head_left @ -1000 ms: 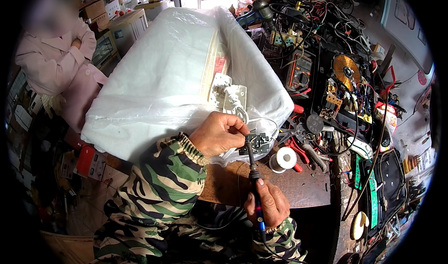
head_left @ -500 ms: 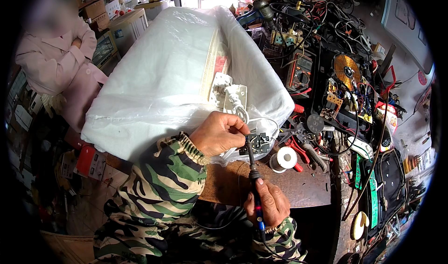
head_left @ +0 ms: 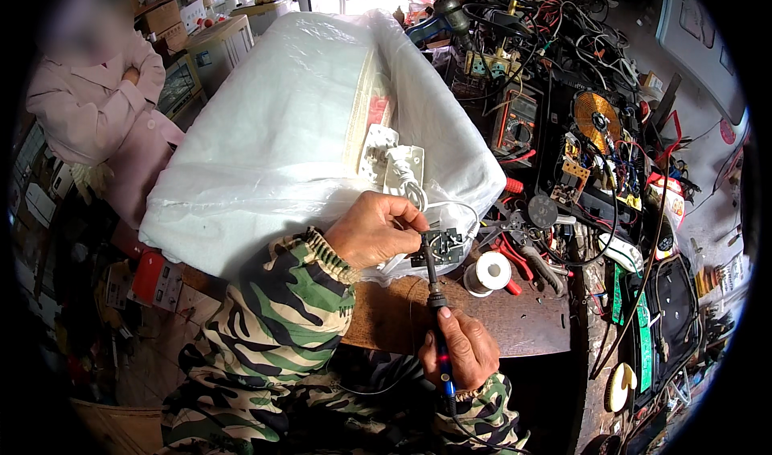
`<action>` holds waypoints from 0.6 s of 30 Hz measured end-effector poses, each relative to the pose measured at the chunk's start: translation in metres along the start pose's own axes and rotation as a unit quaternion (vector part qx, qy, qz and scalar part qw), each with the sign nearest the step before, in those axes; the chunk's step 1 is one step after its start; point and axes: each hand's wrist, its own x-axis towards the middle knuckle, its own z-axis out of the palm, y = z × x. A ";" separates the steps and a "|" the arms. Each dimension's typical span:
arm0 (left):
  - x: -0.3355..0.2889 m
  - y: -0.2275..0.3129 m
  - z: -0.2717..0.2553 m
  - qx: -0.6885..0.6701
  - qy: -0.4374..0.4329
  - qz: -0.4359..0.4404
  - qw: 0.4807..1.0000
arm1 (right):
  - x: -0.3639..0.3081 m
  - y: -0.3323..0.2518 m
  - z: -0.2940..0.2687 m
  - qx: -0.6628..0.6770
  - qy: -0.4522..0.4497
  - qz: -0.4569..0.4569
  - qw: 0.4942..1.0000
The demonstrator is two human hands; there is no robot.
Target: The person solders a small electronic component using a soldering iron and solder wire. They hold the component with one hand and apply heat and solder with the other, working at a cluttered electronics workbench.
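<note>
My right hand grips a soldering iron by its dark blue handle, where a small red light glows. The iron points away from me, its tip end by the left edge of a small black part with metal contacts. Thumb and forefinger of my left hand pinch together right beside that tip; what lies between them is too small to make out. Above the black part lie two white plastic casing pieces, joined with a white cord. A spool of solder wire stands just right of the iron.
A large plastic-wrapped bundle covers much of the wooden bench. Pliers, a multimeter, an opened appliance with a copper coil and tangled cables crowd the right. A person in a pink coat stands at the left, arms folded.
Almost nothing differs. The soldering iron and both my hands have shifted very slightly, together with a small shift of the whole view.
</note>
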 end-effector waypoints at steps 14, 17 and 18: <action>0.001 -0.002 -0.001 0.002 0.001 -0.005 1.000 | -0.004 0.004 0.002 0.001 0.003 0.000 1.000; 0.001 -0.001 -0.001 0.004 0.002 -0.008 1.000 | -0.003 0.004 0.002 -0.003 0.004 -0.002 1.000; 0.000 0.000 0.000 0.006 0.003 -0.008 1.000 | -0.002 0.003 0.002 -0.001 0.003 0.001 1.000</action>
